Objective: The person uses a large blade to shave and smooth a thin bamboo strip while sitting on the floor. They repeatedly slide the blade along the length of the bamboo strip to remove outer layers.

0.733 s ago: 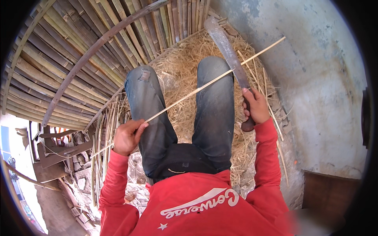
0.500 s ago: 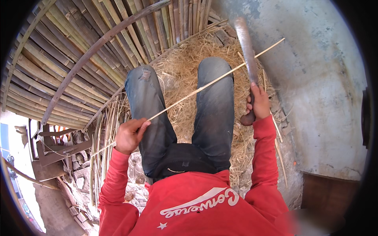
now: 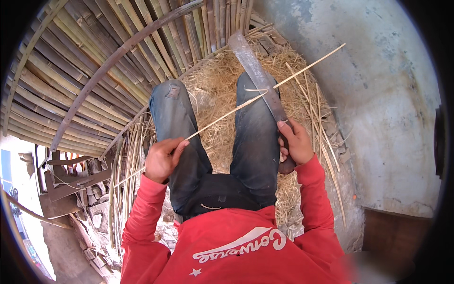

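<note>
A thin, pale bamboo strip (image 3: 217, 120) runs slantwise across my knees, rising toward the far right. Near its lower end my left hand (image 3: 163, 158) is closed round it above my left thigh, and a tail of the strip sticks out behind the wrist. My right hand (image 3: 296, 142) grips the dark handle of a machete (image 3: 255, 66). The broad grey blade lies across the strip above my right knee and points to the far left. A thin curled shaving (image 3: 256, 89) stands at the blade's edge.
Pale shavings (image 3: 213, 85) cover the ground between and beyond my legs. Split bamboo strips lie at my left (image 3: 127, 175) and right (image 3: 326, 146). A bamboo slat panel (image 3: 94, 71) with a curved pole fills the far left. A bluish plaster wall (image 3: 378, 104) stands at the right.
The machete has swung left and come nearer along the strip, with a shaving now curling at its edge. My left hand has shifted slightly right with the strip.
</note>
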`<state>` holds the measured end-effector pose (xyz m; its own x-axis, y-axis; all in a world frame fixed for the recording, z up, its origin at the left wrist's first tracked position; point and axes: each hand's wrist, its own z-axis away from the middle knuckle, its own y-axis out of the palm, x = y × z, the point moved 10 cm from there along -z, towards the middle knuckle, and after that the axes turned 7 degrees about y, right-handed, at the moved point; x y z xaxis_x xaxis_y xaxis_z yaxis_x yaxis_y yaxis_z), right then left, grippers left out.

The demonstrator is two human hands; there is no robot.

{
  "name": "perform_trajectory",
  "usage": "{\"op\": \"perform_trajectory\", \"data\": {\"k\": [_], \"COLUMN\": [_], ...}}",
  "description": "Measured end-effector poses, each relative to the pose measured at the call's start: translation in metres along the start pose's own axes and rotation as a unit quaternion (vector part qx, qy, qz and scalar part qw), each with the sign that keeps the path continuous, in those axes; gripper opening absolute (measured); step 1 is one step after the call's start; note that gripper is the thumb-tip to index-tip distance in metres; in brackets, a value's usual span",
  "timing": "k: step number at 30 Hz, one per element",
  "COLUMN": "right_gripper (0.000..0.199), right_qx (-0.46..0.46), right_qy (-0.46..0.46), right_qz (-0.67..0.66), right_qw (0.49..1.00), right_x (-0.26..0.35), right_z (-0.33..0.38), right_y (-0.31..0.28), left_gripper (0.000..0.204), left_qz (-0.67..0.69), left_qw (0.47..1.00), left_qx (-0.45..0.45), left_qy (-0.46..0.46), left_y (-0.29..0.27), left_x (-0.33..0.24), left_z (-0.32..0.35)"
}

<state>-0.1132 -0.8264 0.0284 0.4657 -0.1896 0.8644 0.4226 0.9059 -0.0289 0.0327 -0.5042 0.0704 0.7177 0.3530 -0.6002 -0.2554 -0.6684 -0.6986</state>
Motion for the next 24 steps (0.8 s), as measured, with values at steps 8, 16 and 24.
{"op": "perform_trajectory", "data": {"k": [8, 16, 24], "right_gripper": [0.029, 0.032, 0.027], "right_qx": [0.031, -0.029, -0.136], "right_qy": [0.038, -0.043, -0.111], "right_qz": [-0.017, -0.109, -0.047], "right_qw": [0.999, 0.993, 0.983], "right_x": [-0.010, 0.028, 0.034], "right_z": [0.009, 0.009, -0.005], "right_y": [0.013, -0.022, -0.055], "left_gripper": [0.019, 0.021, 0.023], "left_qz": [0.030, 0.054, -0.015], "left_qw": [0.999, 0.996, 0.996], "left_qx": [0.004, 0.025, 0.024], "left_qy": [-0.012, -0.073, -0.083], "left_y": [0.009, 0.002, -0.025], "left_x": [-0.003, 0.011, 0.025], "left_z": [-0.007, 0.003, 0.023]}}
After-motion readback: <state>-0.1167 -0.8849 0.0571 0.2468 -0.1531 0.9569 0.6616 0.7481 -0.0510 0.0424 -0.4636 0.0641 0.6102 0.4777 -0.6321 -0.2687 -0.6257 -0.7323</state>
